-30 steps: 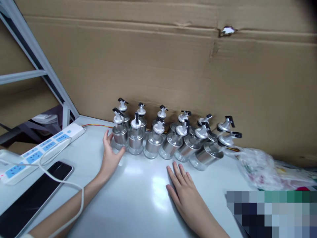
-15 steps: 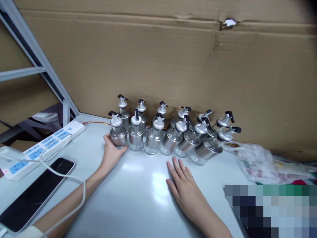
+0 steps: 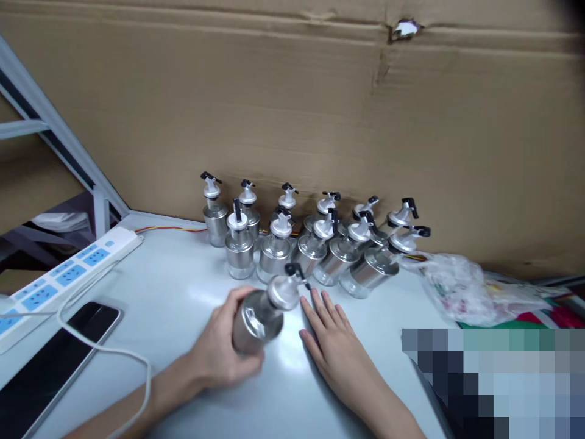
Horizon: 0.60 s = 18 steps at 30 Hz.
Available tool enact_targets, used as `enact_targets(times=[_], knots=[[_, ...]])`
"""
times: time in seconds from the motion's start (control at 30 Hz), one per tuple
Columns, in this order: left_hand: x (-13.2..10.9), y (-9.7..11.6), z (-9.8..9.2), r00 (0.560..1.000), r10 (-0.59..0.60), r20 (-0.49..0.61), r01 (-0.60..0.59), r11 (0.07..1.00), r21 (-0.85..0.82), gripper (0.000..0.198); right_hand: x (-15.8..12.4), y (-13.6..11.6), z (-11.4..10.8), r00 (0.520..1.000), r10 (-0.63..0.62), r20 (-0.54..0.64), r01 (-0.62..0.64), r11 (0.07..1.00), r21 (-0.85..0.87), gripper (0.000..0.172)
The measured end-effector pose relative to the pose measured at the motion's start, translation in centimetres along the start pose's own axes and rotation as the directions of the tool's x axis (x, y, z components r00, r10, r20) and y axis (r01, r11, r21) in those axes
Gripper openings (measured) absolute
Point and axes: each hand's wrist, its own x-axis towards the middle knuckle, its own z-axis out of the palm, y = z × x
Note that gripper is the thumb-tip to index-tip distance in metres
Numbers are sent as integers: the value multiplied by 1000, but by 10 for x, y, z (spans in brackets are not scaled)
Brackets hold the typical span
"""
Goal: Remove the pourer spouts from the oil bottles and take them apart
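Observation:
My left hand [image 3: 223, 350] is closed round an oil bottle [image 3: 258, 323] with a steel sleeve, a glass neck and a silver pour spout with a black lever. The bottle tilts to the right in front of the others. My right hand [image 3: 336, 347] lies flat on the white table [image 3: 201, 414], fingers spread, with nothing in it. Its fingertips are close to the held bottle's spout. Behind both hands stand several more such bottles in two rows, among them a front-left bottle [image 3: 240, 251] and a front-right bottle [image 3: 371, 271].
A white power strip [image 3: 59, 283] and a phone [image 3: 59, 366] with a white cable [image 3: 109, 352] lie at the left. Clear plastic bags [image 3: 475, 289] are at the right. A cardboard sheet [image 3: 256, 103] rises behind the bottles, beside a metal frame [image 3: 68, 134].
My left hand has lifted the front row's leftmost bottle and brought it nearer and to the right, tilting it. My right hand stays flat on the table. The view has shifted slightly.

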Motion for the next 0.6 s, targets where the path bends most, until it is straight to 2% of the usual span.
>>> enact_targets(times=[0.03,0.07,0.1,0.17,0.23,0.27,0.33,0.4,0.47,0.53,0.6], knots=[[-9,5,6,987,-61,151,80,989,-121,70,0,0,0,1000,-1,-4,1,1000,17,52],[-17,10,13,948,-82,306,165,953,-256,76,0,0,0,1000,-6,-15,7,999,41,51],[-25,12,20,909,-88,408,254,891,-375,81,0,1,1,999,-12,-31,14,997,74,50],[-37,13,31,840,-118,530,426,748,-509,87,1,1,1,996,-11,-91,27,983,179,50],[-41,8,38,730,-185,658,612,606,-509,96,1,0,0,985,45,-164,22,924,382,45],[-41,6,39,680,-220,699,675,560,-480,102,0,-2,-2,978,99,-181,11,852,524,41],[-37,2,38,616,-275,739,741,522,-423,111,-1,-7,-6,967,208,-150,-3,593,805,39],[-31,2,34,593,-287,752,749,539,-385,110,-4,-13,-11,967,246,-67,1,261,965,41],[-25,5,30,585,-261,768,730,583,-357,102,-7,-19,-14,973,228,-19,14,24,1000,42],[-22,10,28,592,-226,774,687,644,-337,100,-9,-24,-16,978,206,14,9,-105,994,43],[-21,14,27,614,-189,766,633,698,-335,103,-11,-28,-17,982,183,40,-6,-183,983,40]])
